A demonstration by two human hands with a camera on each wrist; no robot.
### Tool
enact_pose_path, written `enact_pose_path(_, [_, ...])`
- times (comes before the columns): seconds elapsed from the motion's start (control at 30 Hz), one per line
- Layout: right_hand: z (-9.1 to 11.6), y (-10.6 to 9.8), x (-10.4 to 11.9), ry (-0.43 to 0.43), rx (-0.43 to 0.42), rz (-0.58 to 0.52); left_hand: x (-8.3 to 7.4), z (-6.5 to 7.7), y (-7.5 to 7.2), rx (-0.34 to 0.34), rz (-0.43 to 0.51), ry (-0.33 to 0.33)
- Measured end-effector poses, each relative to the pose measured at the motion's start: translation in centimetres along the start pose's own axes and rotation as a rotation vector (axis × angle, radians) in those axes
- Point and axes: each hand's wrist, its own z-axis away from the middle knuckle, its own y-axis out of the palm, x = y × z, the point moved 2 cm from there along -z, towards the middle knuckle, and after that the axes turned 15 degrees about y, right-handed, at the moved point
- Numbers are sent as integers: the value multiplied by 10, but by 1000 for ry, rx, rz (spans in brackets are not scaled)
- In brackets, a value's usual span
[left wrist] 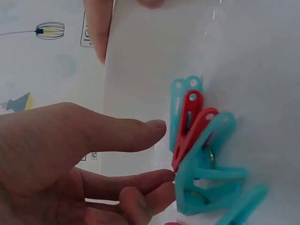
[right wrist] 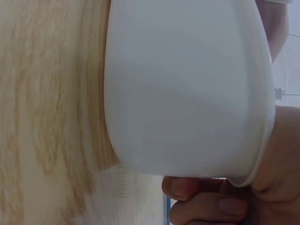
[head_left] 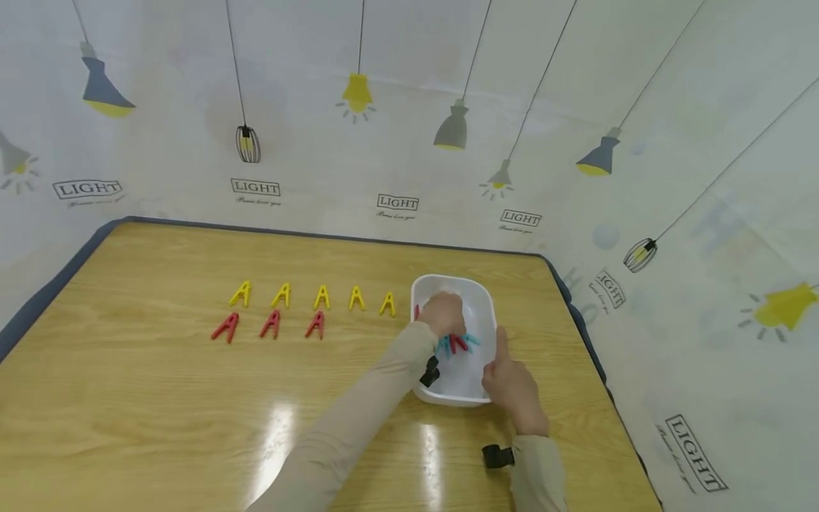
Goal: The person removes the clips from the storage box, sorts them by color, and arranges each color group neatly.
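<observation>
Lying crosswise: red peg [left wrist: 196, 133] in white tub [head_left: 470, 373]

Just beyond the fingertips of the nearer left hand [left wrist: 51, 145], whose grip is released, the peg is flanked by teal pegs [left wrist: 186, 187]. The tub is grasped by the right hand [head_left: 514, 387].

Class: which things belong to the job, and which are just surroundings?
Job:
white plastic tub
turquoise plastic clips, inside
yellow plastic clips, outside
red plastic clips, inside and outside
left hand
right hand

Surroundings:
wood-grain table
lamp-printed white wall covering
</observation>
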Motion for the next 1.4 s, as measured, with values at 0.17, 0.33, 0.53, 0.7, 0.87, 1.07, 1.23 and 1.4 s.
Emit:
enact_pose_path(0.17, [0, -1, 2, -2, -7, 11, 2, 1, 4, 23, 10, -16])
enact_pose_path(0.33, [0, -2, 4, -3, 0, 8, 3, 1, 8, 52, 46, -36])
enact_pose_path(0.53, [1, -4, 5, 8, 8, 11, 4, -1, 11, 33, 39, -14])
enact_pose_path(0.7, [1, -4, 5, 12, 3, 0, 4, -2, 11, 1, 11, 4])
enact_pose_path(0.87, [2, -5, 5, 11, 1, -16, 4, -2, 11, -44, 9, 15])
enact_pose_path(1.07, [2, -3, 5, 1, 2, -28, 5, -3, 11, -60, 11, 13])
enact_pose_path(1.23, [2, 0, 3, 4, 11, -22, 5, -4, 12, -82, 26, -3])
enact_pose_path(1.4, [2, 2, 2, 14, 14, -19, 2, -6, 9, -81, 28, -12])
